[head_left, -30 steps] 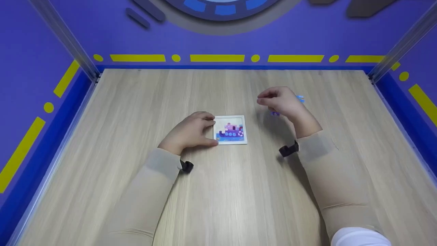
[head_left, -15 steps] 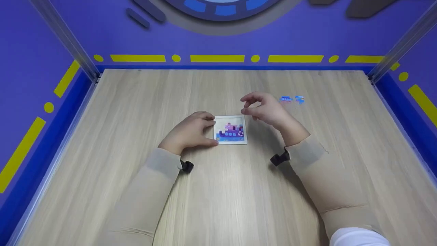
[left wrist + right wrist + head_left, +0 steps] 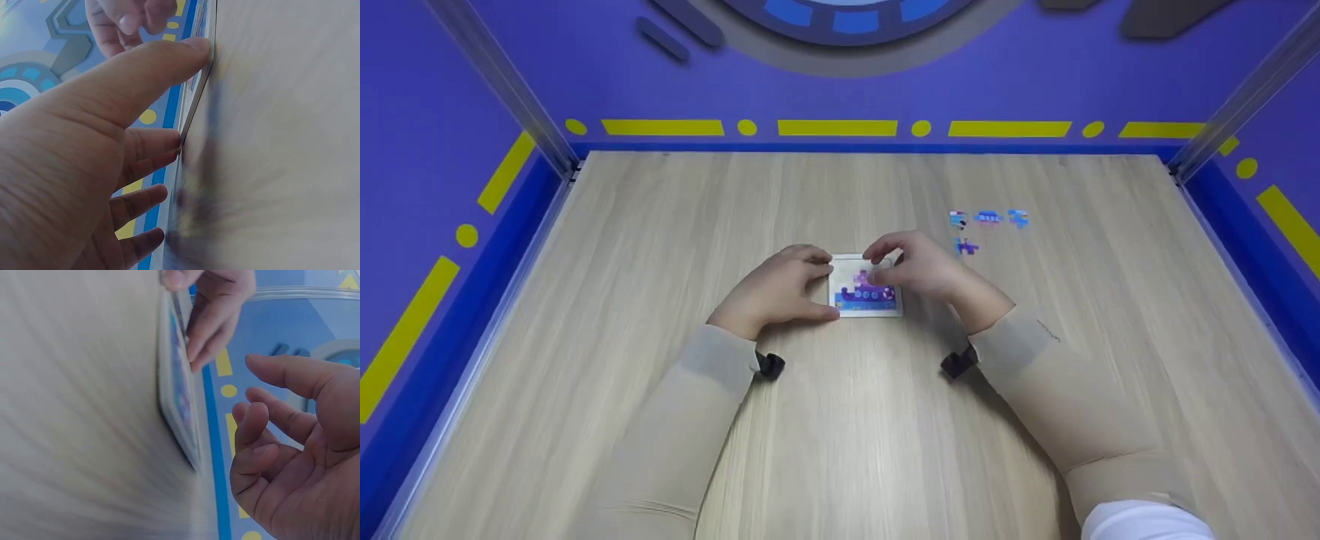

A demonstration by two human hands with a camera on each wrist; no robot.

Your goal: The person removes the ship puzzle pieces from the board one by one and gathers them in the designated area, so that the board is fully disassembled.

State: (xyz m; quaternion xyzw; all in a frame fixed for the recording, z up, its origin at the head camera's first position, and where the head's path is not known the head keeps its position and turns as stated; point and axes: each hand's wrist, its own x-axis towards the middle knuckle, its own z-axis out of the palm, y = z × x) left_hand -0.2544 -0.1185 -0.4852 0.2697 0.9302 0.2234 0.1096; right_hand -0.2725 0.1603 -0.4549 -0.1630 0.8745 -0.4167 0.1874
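Note:
A small white-rimmed puzzle tray (image 3: 870, 314) lies on the table, with a partly filled picture of a pink and purple ship (image 3: 856, 295). My left hand (image 3: 777, 289) holds its left side, thumb at the near corner and index finger at the far one; the left wrist view shows that thumb (image 3: 185, 56) on the rim. Over the tray's upper right hovers my right hand (image 3: 926, 268), covering part of the picture. Its fingers are bent and spread in the right wrist view, thumb and index finger apart, and no piece shows between them.
Several loose puzzle pieces lie beyond the right hand: a white and blue one (image 3: 958, 219), a blue one (image 3: 988, 217), another blue one (image 3: 1018, 218) and a purple one (image 3: 966, 247). Blue-purple walls (image 3: 840, 97) enclose the table (image 3: 840, 420) at the back and sides.
My right hand has moved left and nearer, from beside the loose pieces to over the tray, uncovering those pieces. The left hand and the tray have stayed put.

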